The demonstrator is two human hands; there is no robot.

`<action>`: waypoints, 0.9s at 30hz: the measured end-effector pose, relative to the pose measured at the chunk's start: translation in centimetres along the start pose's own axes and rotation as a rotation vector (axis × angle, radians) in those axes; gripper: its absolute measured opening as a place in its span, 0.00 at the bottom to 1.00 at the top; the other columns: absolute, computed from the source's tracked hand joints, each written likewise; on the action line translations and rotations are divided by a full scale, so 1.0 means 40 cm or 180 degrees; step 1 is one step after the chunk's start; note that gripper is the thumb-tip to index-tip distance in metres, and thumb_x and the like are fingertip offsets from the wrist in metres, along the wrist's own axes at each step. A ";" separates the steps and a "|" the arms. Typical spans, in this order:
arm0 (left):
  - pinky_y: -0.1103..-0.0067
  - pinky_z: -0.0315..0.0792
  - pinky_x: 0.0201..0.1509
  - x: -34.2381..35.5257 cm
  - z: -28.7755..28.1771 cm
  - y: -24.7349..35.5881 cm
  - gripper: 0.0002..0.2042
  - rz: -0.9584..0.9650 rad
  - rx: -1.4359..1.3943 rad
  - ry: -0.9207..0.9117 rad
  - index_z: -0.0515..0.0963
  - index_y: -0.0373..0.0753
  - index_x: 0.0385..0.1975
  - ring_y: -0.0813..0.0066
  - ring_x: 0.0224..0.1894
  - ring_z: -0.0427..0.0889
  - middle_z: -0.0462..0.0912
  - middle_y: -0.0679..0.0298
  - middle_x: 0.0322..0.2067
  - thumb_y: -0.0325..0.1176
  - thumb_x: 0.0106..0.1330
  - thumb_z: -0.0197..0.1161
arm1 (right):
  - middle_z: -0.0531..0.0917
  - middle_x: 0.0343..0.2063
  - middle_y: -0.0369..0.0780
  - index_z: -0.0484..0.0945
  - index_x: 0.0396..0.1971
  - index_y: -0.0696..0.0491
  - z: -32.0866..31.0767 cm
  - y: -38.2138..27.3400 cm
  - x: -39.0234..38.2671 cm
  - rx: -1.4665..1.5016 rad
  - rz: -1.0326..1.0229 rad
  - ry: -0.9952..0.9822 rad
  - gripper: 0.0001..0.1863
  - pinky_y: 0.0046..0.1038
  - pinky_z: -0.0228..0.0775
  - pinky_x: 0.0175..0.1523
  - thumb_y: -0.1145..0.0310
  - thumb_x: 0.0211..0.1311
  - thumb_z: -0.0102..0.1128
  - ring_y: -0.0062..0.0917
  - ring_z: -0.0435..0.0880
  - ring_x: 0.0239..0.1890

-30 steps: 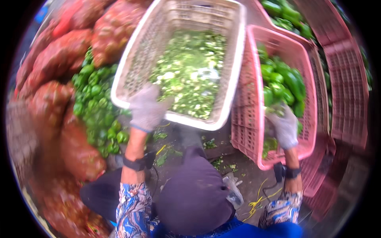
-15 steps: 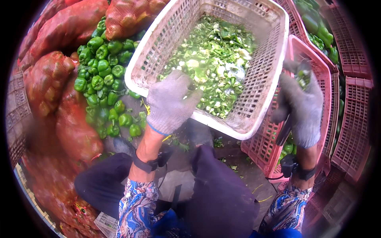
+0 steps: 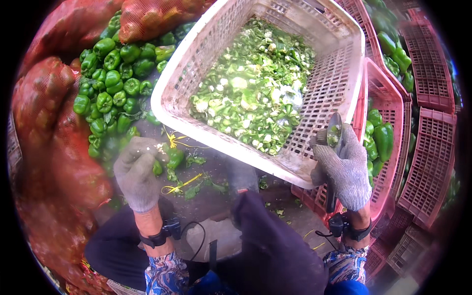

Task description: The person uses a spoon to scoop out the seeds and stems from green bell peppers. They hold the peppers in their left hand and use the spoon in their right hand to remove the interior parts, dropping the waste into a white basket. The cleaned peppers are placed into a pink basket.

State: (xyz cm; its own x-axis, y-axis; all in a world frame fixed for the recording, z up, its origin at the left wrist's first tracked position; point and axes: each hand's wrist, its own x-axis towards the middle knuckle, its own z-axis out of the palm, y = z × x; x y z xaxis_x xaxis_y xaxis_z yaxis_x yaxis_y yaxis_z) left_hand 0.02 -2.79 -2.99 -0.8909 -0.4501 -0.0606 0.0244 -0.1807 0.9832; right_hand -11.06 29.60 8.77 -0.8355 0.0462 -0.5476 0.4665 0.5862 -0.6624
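Note:
My gloved left hand (image 3: 137, 172) is curled over the floor beside some green peppers (image 3: 173, 158), with pale seeds at its fingertips; whatever it grips is hidden. My gloved right hand (image 3: 341, 167) grips a knife (image 3: 333, 130) at the front right corner of a white plastic basket (image 3: 182, 78). Chopped green pepper pieces with white cores (image 3: 250, 88) lie in that basket. Beside my right hand, a pink crate (image 3: 384, 88) holds whole green peppers (image 3: 381, 142).
Red mesh sacks (image 3: 44, 108) are piled along the left, around heaped green peppers (image 3: 113, 81). More pink crates (image 3: 427, 162) stand at the right. Yellow cords (image 3: 182, 184) and leafy scraps lie on the dark floor (image 3: 211, 167). My legs are at the bottom.
My left hand has left the white basket and moved down and left toward the loose peppers. My right hand has come left to that basket's corner, with the knife blade now visible.

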 end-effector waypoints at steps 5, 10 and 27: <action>0.75 0.73 0.36 -0.031 -0.092 -0.093 0.07 -0.0765 0.1288 0.0511 0.82 0.32 0.33 0.73 0.30 0.80 0.83 0.63 0.31 0.30 0.67 0.61 | 0.84 0.31 0.38 0.68 0.64 0.59 0.050 -0.024 0.012 0.0079 -0.0153 -0.0118 0.28 0.21 0.73 0.26 0.73 0.65 0.60 0.16 0.79 0.22; 0.74 0.70 0.29 -0.072 -0.166 -0.183 0.11 -0.1468 0.1931 0.0646 0.84 0.35 0.28 0.74 0.25 0.79 0.82 0.63 0.23 0.38 0.63 0.68 | 0.76 0.21 0.33 0.56 0.75 0.55 0.112 0.000 -0.036 0.0081 0.0090 0.0027 0.35 0.22 0.63 0.15 0.68 0.70 0.52 0.17 0.68 0.12; 0.61 0.77 0.40 -0.206 -0.301 -0.518 0.09 -0.0858 0.3575 0.1130 0.79 0.37 0.35 0.53 0.41 0.83 0.82 0.55 0.35 0.31 0.56 0.61 | 0.78 0.47 0.40 0.53 0.76 0.57 0.234 -0.054 -0.043 -0.0867 -0.0906 -0.1044 0.43 0.19 0.68 0.39 0.71 0.62 0.61 0.20 0.74 0.33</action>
State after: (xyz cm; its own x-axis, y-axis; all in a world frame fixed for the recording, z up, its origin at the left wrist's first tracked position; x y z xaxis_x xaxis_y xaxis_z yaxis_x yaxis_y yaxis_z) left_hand 12.32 -5.88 -24.93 -0.6281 -0.7620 -0.1574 -0.7079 0.4756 0.5222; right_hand -7.91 20.70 6.36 -0.7629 -0.3766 -0.5255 0.1046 0.7302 -0.6752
